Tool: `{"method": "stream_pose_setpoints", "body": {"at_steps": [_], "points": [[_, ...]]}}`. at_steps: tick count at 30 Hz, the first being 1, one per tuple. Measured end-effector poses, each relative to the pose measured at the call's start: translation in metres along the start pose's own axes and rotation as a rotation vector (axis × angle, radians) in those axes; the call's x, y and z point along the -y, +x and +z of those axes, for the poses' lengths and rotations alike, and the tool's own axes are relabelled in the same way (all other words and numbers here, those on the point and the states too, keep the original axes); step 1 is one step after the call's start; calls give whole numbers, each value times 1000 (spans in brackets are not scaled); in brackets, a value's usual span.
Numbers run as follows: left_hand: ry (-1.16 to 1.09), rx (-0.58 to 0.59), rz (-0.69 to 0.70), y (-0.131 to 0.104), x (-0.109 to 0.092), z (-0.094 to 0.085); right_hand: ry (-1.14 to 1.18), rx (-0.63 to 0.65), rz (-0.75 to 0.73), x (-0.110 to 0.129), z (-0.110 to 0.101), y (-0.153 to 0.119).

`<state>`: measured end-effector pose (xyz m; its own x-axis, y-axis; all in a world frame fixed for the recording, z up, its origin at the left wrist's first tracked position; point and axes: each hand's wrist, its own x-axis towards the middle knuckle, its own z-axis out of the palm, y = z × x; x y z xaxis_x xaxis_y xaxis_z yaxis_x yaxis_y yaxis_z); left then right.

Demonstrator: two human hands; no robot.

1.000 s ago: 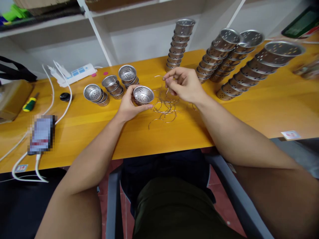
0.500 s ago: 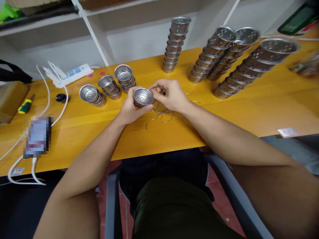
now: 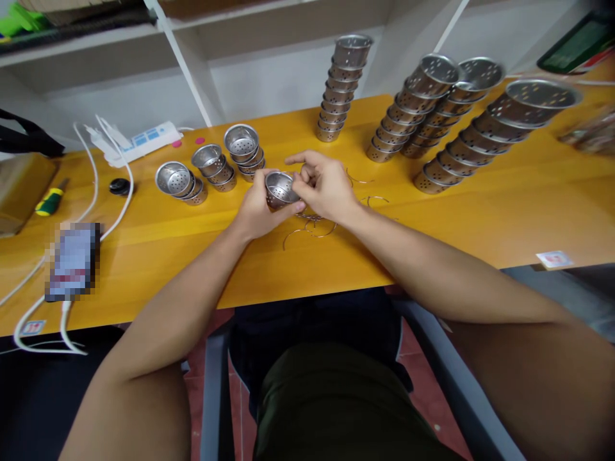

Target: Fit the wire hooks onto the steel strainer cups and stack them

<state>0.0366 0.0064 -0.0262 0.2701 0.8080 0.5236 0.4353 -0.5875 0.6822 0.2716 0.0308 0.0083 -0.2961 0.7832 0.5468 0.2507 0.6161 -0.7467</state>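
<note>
Cup [image 3: 279, 187], gripped by the left hand [image 3: 259, 210], has its right rim at the right hand [image 3: 327, 187], which curls, its hold unclear.

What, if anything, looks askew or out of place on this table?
The thin curved wires look untidy: they lie loosely scattered near the right hand, whereas most perforated cups stand in stacks.

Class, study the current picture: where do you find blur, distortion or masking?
All in the head view: the rightmost stack looks stretched outward, probably lens distortion; the device at left is pixelated; the bundle at right is blurred; holes in the cup are readable.
</note>
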Motion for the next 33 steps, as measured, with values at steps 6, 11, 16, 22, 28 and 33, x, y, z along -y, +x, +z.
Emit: {"method": "stream_pose_setpoints", "body": {"at_steps": [6,11,16,22,28,33], "points": [[-30,-27,-45,1,-12,-3,268,80,5,8,-5,4],[-223,24,-105,2,-10,-8,524,431,12,16,-30,10],[-246,57,-23,-1,-4,-4,549,439,31,18,-35,10],[-124,22,34,-3,-5,-2,478,430,28,14,-29,6],[-71,51,-7,-3,-8,-6,410,398,36,13,-26,4],[-67,56,-9,-2,-8,-8,445,396,31,15,-24,3]]}}
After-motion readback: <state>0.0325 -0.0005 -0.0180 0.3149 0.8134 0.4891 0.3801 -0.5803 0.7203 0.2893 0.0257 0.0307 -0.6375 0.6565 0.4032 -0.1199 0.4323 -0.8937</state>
